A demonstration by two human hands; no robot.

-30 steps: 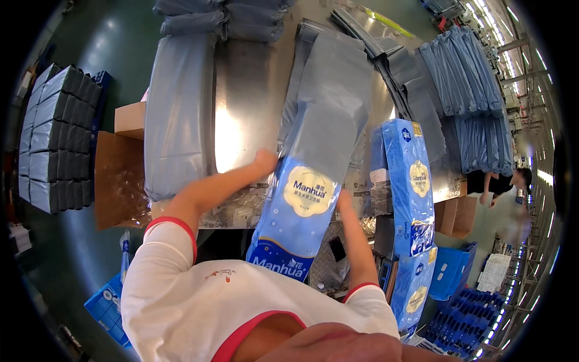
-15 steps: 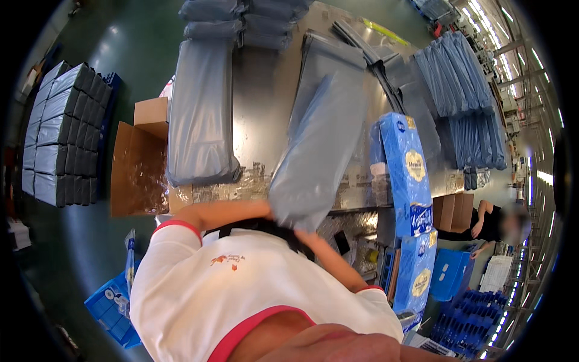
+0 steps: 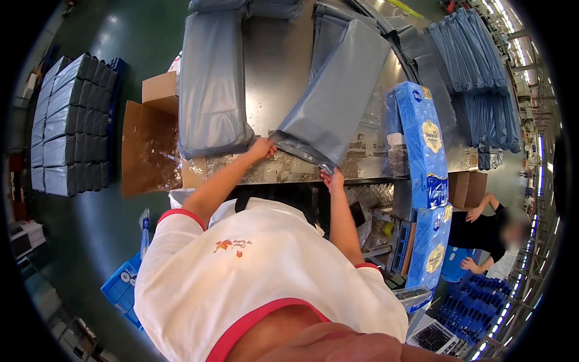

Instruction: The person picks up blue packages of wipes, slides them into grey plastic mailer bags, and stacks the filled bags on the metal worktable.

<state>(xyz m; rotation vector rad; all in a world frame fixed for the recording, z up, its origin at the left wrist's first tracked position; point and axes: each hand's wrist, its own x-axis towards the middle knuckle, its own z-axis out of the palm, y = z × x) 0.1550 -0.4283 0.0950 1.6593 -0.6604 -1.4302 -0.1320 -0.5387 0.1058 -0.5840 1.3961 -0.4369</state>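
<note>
A long grey plastic bag (image 3: 338, 84) lies slanted across the metal table, its near end towards me. My left hand (image 3: 263, 148) pinches the left corner of that near end, beside a flat stack of grey plastic bags (image 3: 212, 84). At the right corner, over the table's front edge, the fingers of my right hand (image 3: 332, 179) are closed on the bag's gathered plastic. Beneath the bag, further back, more grey plastic sheeting (image 3: 325, 45) shows in part.
Blue plastic-wrapped packs (image 3: 422, 145) stand at the table's right end. An open cardboard box (image 3: 151, 145) sits at the left. Grey-blue bags (image 3: 473, 60) hang in folds at the far right. Black-wrapped bundles (image 3: 69, 127) are stacked on the floor; another person (image 3: 482, 232) stands at right.
Both hands have moved forward, away from my body, with the bag's near end. The bag now lies flatter and further up the table. The whole view has shifted slightly.
</note>
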